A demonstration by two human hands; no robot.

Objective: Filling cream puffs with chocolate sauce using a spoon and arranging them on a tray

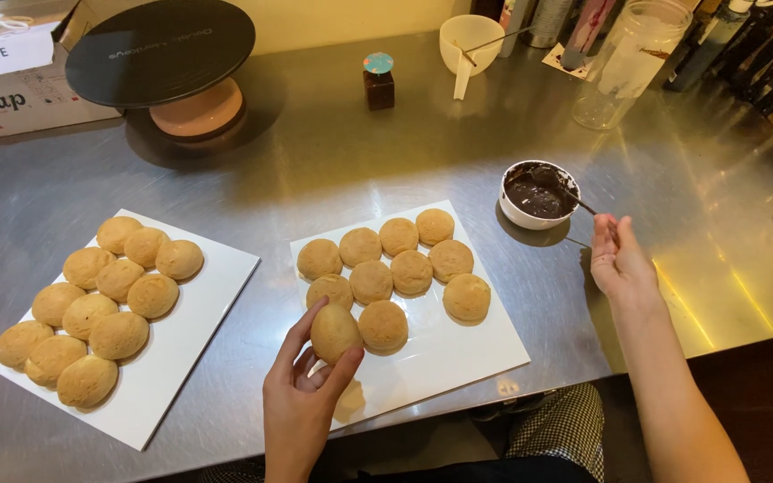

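Fingers of the left hand [301,394] hold one cream puff [335,332] over the white board [485,353] — hold softly. Right hand [617,259] pinches the spoon handle [581,205] in the chocolate bowl [539,195] — scoop slowly.

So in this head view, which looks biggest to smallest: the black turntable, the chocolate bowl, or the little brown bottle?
1. Black turntable
2. Chocolate bowl
3. Little brown bottle

The turntable and bottle sit farther back, yet the order looks plain.

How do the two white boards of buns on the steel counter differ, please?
The left board lies untouched, while the middle board has the left hand lifting a bun from it. The left board is packed along one side; the middle board's buns spread wider. Both are white, flat and tilted alike.
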